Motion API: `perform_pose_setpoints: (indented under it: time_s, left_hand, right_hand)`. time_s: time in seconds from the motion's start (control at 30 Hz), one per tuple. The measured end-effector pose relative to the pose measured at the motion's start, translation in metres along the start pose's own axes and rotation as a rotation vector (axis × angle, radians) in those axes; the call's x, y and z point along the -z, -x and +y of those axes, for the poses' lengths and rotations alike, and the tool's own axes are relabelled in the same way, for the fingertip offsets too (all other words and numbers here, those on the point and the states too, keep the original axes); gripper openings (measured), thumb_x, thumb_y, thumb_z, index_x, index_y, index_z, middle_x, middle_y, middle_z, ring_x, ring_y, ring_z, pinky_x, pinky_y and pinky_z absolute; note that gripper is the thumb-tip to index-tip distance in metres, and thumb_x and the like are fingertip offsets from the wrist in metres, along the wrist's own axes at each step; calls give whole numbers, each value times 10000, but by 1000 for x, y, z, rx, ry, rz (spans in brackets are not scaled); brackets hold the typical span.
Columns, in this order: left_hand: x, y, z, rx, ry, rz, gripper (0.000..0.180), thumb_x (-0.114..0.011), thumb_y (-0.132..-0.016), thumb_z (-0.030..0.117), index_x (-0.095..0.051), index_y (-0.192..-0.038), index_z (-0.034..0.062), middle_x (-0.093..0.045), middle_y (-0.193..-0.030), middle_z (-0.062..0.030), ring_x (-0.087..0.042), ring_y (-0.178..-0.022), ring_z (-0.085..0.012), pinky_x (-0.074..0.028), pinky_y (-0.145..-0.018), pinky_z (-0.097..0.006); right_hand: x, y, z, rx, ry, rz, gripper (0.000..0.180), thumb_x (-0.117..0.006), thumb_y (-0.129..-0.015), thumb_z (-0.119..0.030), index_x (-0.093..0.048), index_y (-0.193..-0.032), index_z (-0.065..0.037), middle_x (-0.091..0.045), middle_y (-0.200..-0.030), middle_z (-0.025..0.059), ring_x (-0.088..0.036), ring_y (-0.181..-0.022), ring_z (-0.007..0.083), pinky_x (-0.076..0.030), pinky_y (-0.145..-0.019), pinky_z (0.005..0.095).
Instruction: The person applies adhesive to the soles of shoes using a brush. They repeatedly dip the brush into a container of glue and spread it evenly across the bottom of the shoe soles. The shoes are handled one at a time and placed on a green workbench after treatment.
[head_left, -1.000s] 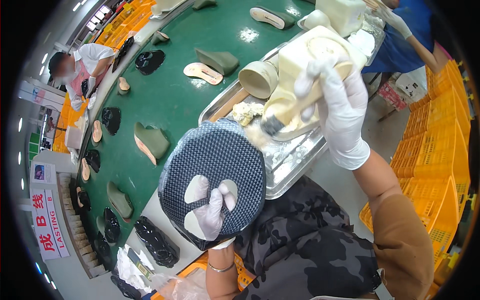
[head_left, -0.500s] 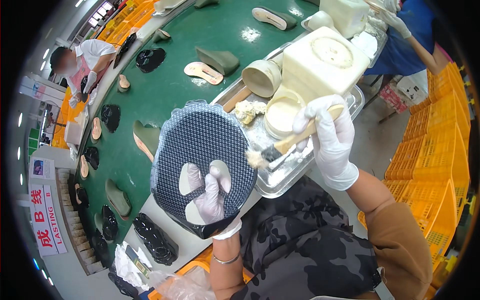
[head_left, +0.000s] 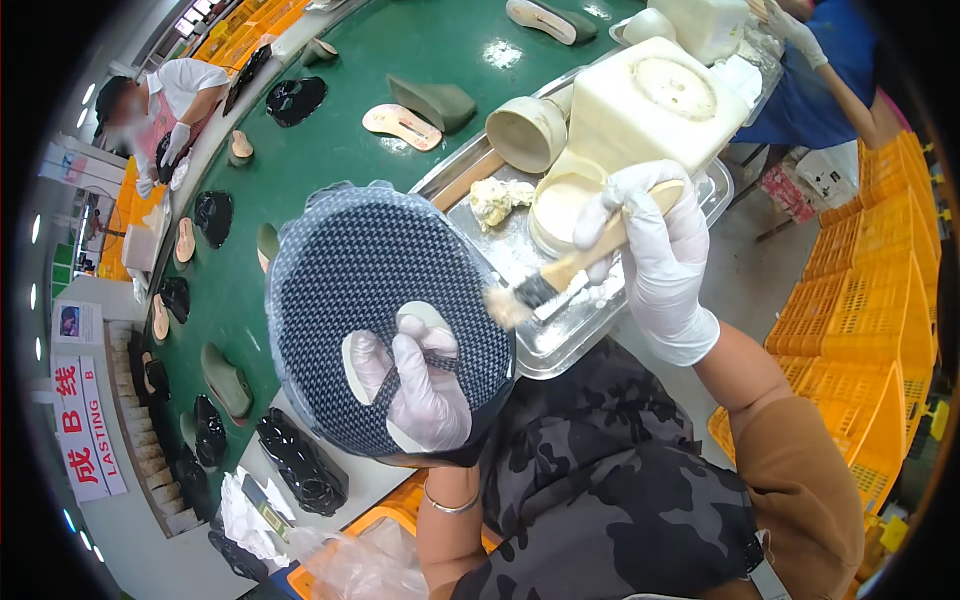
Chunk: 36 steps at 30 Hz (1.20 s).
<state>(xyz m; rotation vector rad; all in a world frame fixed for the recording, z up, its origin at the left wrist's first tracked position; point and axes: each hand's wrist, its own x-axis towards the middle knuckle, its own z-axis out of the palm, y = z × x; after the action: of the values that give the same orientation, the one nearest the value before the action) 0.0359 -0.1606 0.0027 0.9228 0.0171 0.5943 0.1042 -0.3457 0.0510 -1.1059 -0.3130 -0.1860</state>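
Note:
My left hand point(head_left: 430, 400), in a thin white glove, grips a shoe upper point(head_left: 370, 260) by the band between its cut-outs. Dark houndstooth lining faces up, with a frilled pale rim along its far edge. My gloved right hand point(head_left: 665, 250) is closed round the wooden handle of a brush point(head_left: 565, 268). The pale bristles are right by the upper's right edge; whether they touch it I cannot tell. Behind the brush stands a round pot point(head_left: 572, 205) of white paste on a metal tray point(head_left: 560, 350), attached to or against a cream plastic jug point(head_left: 630, 120).
Shoe lasts, insoles point(head_left: 402, 127) and glossy black uppers point(head_left: 302, 462) lie along a green conveyor point(head_left: 340, 130). Yellow crates point(head_left: 840, 310) are stacked at the right. One co-worker point(head_left: 175, 110) is across the belt; another's gloved hand point(head_left: 800, 40) shows at upper right.
The upper has shifted left and turned flatter toward me, with my left hand still in its cut-outs. The brush has moved slightly left, its bristles staying by the upper's edge.

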Motion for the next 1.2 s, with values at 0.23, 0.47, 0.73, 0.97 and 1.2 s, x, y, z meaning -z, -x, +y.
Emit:
perform_pose_setpoints:
  time_s: [0.23,0.47,0.73,0.97,1.2]
  left_hand:
    - [-4,-5,-25,-775,-616,-61,405,-452,-905,9,-338,-1293,28,-565,-810,-165,-532,-641,-220,-481,-546,-279]
    - [28,-17,-42,-1067,-869,52,337,-534,-859,-19,-403,-1155,-111,-541,-876,-229,-524,-532,-130,-500,-495,-214]
    - [41,-36,-34,-1374,-1339,66,248,-572,-823,26,-500,-1038,-74,-539,-988,-193,-553,-595,-130,-482,-518,-179]
    - [22,-10,-26,-560,-1360,66,297,-362,-947,222,-568,-951,7,-637,-909,-121,-614,-867,-241,-450,-836,-329]
    - [30,-30,20,-918,-1280,-376,166,-354,-889,32,-472,-1000,-6,-541,-1078,-182,-574,-980,-284,-481,-886,-379]
  right_hand:
    - [-6,-5,-12,90,38,4,74,-425,-943,-119,-450,-984,-62,-600,-768,80,-552,-584,63,-420,-460,144]
    - [-6,4,-15,-62,239,-182,90,-401,-948,-127,-448,-978,-56,-597,-710,95,-523,-526,59,-383,-422,145]
    - [-17,-6,-5,98,53,-120,143,-527,-896,-81,-446,-1011,-59,-544,-918,41,-570,-699,44,-432,-482,150]
    - [6,3,-22,-330,146,-228,162,-535,-890,-83,-434,-1011,-46,-544,-901,30,-557,-707,36,-426,-472,156]
    - [-5,2,1,221,262,-325,189,-482,-891,-41,-388,-1055,-24,-539,-845,103,-548,-668,87,-456,-508,163]
